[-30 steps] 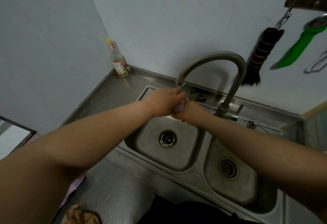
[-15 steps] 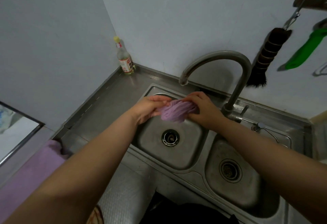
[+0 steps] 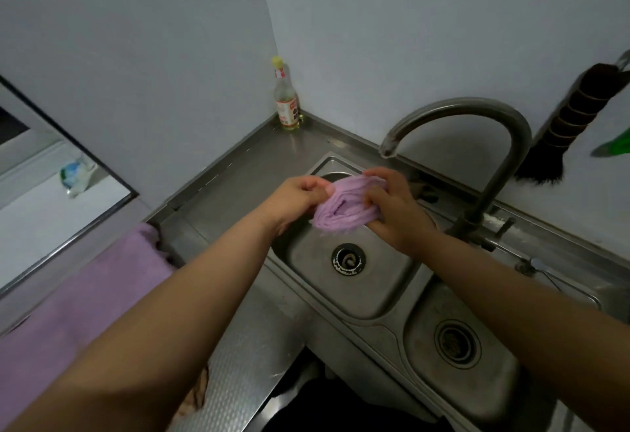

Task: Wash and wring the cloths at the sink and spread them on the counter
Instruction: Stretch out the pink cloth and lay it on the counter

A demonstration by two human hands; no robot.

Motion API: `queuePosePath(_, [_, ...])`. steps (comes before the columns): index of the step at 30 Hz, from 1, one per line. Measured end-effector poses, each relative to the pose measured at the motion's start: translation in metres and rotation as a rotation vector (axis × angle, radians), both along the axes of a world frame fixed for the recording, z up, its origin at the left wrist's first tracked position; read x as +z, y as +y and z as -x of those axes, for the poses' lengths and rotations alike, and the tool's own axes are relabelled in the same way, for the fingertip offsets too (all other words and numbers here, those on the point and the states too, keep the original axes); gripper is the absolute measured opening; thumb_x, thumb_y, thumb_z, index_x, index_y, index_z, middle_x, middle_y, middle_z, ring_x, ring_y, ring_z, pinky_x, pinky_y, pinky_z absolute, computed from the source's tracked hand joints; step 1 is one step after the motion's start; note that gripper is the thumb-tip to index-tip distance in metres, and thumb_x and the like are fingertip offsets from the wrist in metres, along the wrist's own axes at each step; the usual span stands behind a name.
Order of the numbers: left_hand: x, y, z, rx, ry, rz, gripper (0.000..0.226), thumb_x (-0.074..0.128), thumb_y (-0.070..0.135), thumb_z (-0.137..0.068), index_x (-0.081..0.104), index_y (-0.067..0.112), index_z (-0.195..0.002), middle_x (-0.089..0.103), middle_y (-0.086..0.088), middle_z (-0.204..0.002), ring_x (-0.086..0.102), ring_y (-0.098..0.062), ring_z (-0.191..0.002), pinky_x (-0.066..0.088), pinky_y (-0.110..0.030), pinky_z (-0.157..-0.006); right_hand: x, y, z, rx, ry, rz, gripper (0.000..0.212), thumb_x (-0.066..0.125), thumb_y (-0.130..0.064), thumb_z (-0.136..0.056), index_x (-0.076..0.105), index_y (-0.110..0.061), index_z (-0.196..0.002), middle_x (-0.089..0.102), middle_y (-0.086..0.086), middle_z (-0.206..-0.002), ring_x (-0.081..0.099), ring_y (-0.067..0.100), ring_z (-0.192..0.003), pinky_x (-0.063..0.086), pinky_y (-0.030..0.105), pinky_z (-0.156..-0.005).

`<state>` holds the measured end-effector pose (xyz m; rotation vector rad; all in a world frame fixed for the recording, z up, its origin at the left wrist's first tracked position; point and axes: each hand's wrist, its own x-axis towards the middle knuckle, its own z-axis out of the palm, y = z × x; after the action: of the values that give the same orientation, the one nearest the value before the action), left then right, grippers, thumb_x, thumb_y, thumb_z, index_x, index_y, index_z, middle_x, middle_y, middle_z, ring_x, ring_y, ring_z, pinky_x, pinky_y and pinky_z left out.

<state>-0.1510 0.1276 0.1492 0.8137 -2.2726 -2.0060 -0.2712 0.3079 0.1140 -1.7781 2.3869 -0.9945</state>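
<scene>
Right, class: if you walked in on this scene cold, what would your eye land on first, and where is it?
First, the bunched purple cloth gripped between the left hand and right hand, over the left basin under the curved tap. Next, a second purple cloth spread on the counter at far left, and a yellow-capped bottle standing in the back corner.
</scene>
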Motion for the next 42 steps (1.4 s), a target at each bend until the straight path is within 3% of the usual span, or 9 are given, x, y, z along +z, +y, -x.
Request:
queuePosePath(6, [0.004, -0.030, -0.047, 0.363, 0.029, -0.117, 0.016, 0.046, 0.022, -0.099, 0.056, 0.014, -0.089, 0.062, -0.010, -0.094, 0.061, -0.022, -0.085, 0.052, -0.032, -0.073, 0.006, -0.022, -0.022, 0.134, 0.035, -0.067, 0.028, 0.055, -0.039, -0.084, 0.061, -0.012, -0.086, 0.055, 0.010, -0.117, 0.048, 0.017, -0.112, 0.039, 0.026, -0.094])
queuePosePath(10, [0.005, -0.055, -0.090, 0.536, 0.082, 0.055, 0.018, 0.049, 0.017, -0.094, 0.062, 0.016, -0.081, 0.063, -0.002, -0.086, 0.059, -0.013, -0.083, 0.044, -0.026, -0.074, 0.018, -0.053, -0.060, 0.011, -0.567, -0.083, 0.024, 0.047, -0.024, -0.097, 0.055, -0.021, -0.075, 0.055, -0.006, -0.071, 0.051, -0.001, -0.065, 0.042, 0.015, -0.060])
queuePosePath(14, [0.005, -0.084, -0.139, 0.654, 0.104, 0.134, 0.018, 0.053, 0.011, -0.091, 0.071, 0.012, -0.089, 0.065, 0.001, -0.088, 0.057, -0.010, -0.084, 0.042, -0.021, -0.078, 0.037, -0.096, -0.091, -0.026, -1.004, -0.058, 0.025, 0.043, -0.019, -0.099, 0.060, -0.007, -0.086, 0.059, 0.020, -0.089, 0.060, 0.024, -0.077, 0.053, 0.026, -0.059])
queuePosePath(19, [0.005, -0.121, -0.213, 0.689, 0.038, 0.188, 0.027, 0.055, 0.017, -0.089, 0.069, 0.004, -0.108, 0.067, -0.009, -0.116, 0.057, -0.015, -0.101, 0.042, -0.023, -0.088, 0.055, -0.160, -0.140, 0.107, -0.734, -0.141, 0.033, 0.042, -0.020, -0.100, 0.060, 0.007, -0.106, 0.060, 0.027, -0.106, 0.058, 0.033, -0.097, 0.047, 0.041, -0.089])
queuePosePath(22, [0.005, -0.132, -0.251, 0.632, -0.038, 0.220, 0.018, 0.060, 0.020, -0.079, 0.058, 0.013, -0.096, 0.064, -0.010, -0.109, 0.058, -0.021, -0.102, 0.045, -0.035, -0.089, 0.072, -0.197, -0.173, 0.228, -0.632, -0.109, 0.035, 0.044, -0.017, -0.099, 0.058, 0.013, -0.088, 0.054, 0.021, -0.079, 0.047, 0.017, -0.071, 0.039, 0.029, -0.067])
queuePosePath(26, [0.014, -0.144, -0.277, 0.482, 0.055, 0.184, 0.057, 0.046, -0.010, -0.087, 0.040, 0.022, -0.134, 0.054, -0.005, -0.126, 0.052, -0.017, -0.112, 0.048, -0.027, -0.090, 0.092, -0.240, -0.216, 0.390, -0.463, -0.102, 0.033, 0.047, -0.019, -0.098, 0.058, 0.007, -0.081, 0.051, 0.008, -0.070, 0.043, 0.009, -0.064, 0.035, 0.026, -0.060])
queuePosePath(35, [0.038, -0.160, -0.328, 0.383, 0.200, -0.030, 0.015, 0.051, 0.016, -0.085, 0.066, 0.014, -0.083, 0.057, -0.006, -0.083, 0.051, -0.017, -0.079, 0.042, -0.033, -0.077, 0.114, -0.289, -0.269, 0.572, -0.510, -0.151, 0.018, 0.053, -0.023, -0.096, 0.061, -0.012, -0.085, 0.057, -0.002, -0.074, 0.051, 0.001, -0.068, 0.043, 0.018, -0.067])
queuePosePath(39, [0.020, -0.168, -0.357, 0.434, 0.189, -0.001, 0.007, 0.063, 0.021, -0.077, 0.058, 0.019, -0.073, 0.056, 0.001, -0.078, 0.054, -0.014, -0.082, 0.044, -0.035, -0.088, 0.104, -0.298, -0.270, 0.520, -0.210, -0.317, 0.022, 0.053, -0.031, -0.093, 0.052, -0.017, -0.076, 0.050, -0.003, -0.068, 0.045, 0.010, -0.064, 0.035, 0.025, -0.059])
queuePosePath(42, [0.010, -0.166, -0.374, 0.587, 0.145, 0.184, 0.020, 0.066, 0.018, -0.082, 0.050, 0.017, -0.070, 0.047, 0.002, -0.068, 0.046, -0.008, -0.066, 0.038, -0.026, -0.066, 0.094, -0.301, -0.268, 0.512, 0.027, -0.565, 0.037, 0.054, -0.049, -0.089, 0.052, -0.018, -0.069, 0.050, 0.000, -0.066, 0.045, 0.015, -0.062, 0.034, 0.026, -0.058])
